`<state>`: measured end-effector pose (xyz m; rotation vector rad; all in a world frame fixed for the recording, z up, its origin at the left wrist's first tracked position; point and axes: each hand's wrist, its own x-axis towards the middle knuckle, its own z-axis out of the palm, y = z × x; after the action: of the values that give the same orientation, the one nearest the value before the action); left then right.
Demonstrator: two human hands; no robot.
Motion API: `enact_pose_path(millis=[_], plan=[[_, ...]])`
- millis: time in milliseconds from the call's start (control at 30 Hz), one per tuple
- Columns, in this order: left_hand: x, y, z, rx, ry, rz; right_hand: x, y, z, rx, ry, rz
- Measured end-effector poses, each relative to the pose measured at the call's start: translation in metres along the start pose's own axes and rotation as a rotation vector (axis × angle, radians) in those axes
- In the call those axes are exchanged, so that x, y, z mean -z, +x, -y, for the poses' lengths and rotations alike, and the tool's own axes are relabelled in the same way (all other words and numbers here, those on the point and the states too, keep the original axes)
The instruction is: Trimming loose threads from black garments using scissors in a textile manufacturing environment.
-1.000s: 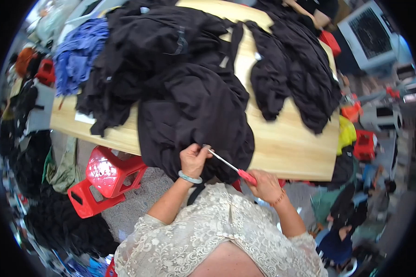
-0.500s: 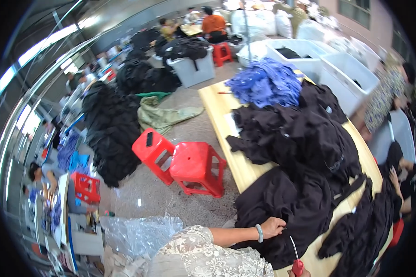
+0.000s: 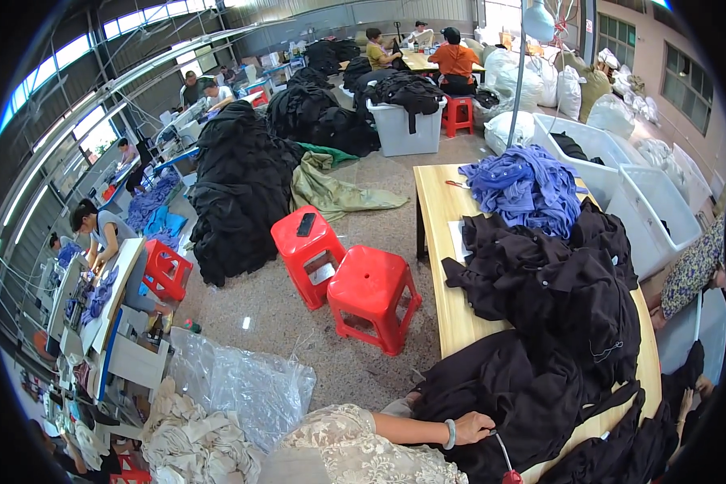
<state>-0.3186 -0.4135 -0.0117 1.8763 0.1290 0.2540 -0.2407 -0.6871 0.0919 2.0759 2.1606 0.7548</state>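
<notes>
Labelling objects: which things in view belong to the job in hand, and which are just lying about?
In hand:
black garment, at the left hand
red-handled tool, tip near that hand
wooden table under the garment

Lying about:
nearest red stool
second red stool, dark phone on it
clear plastic sheet on floor
pale green cloth
blue-purple garment pile

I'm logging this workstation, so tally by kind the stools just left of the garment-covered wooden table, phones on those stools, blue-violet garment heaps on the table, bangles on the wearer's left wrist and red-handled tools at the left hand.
Red plastic stools: 2
Black phone: 1
Blue-violet garment heap: 1
Pale bangle: 1
Red-handled tool: 1
Total: 6
</notes>
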Motion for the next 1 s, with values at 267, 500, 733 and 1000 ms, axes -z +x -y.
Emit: enact_pose_path(millis=[267, 500, 733, 1000], plan=[[0.005, -0.002, 0.004, 0.032, -0.082, -0.073, -0.004, -0.018, 0.023, -0.936, 0.826, 0.640], [0.013, 0.027, -0.041, 0.079, -0.191, 0.393, -0.007, -0.008, 0.039, -1.491, 1.116, -0.131], [0.086, 0.160, -0.114, 0.271, -0.522, 0.398, 0.025, 0.020, 0.042, -1.534, 0.703, 0.136], [0.178, 0.423, -0.174, -0.564, -0.210, -0.337, 0.040, 0.010, 0.087, -1.844, 0.717, 0.139]])
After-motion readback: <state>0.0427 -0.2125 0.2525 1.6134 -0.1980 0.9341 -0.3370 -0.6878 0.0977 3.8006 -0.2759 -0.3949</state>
